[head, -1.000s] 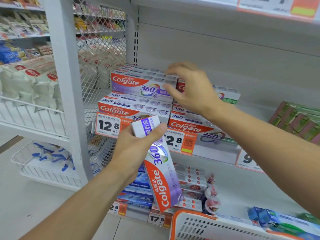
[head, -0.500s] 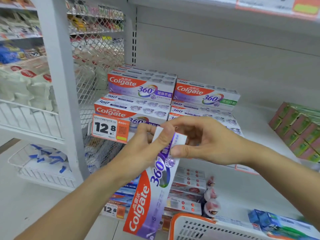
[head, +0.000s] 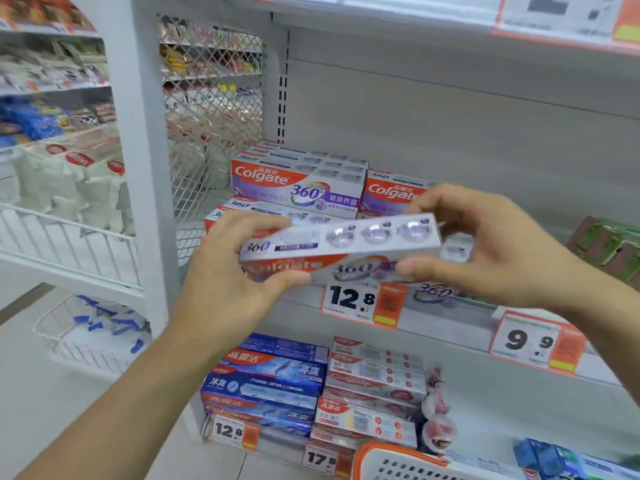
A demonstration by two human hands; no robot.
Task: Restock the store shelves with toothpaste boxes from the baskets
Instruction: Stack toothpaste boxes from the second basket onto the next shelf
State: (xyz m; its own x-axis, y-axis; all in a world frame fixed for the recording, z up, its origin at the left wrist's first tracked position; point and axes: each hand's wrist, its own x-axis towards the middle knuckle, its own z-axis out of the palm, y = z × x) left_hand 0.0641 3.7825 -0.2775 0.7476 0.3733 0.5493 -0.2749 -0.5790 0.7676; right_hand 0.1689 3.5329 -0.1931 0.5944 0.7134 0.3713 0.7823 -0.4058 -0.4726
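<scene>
Restocking looks partly done, judging from how the shelf [head: 450, 336] is filled. Purple toothpaste boxes stand stacked at its left end: a top box [head: 298, 188] faces forward with more beneath and beside it, behind the 12.8 price tag [head: 360, 301]. To the right of that stack the shelf runs bare until a block of green boxes [head: 609, 244] at the far edge.

One more toothpaste box [head: 341, 249] is in the air, held level and lengthwise just in front of the stack. The left hand [head: 228, 271] grips its left end, thumb under and fingers over the top; the right hand [head: 498, 247] pinches the right end between thumb and fingers. Both hands are closed on this one box, which is not yet set down.

An orange-rimmed basket [head: 401, 459] shows at the bottom edge; what it holds cannot be seen. Blue boxes [head: 561, 459] lie beside it, so more stock probably remains.
</scene>
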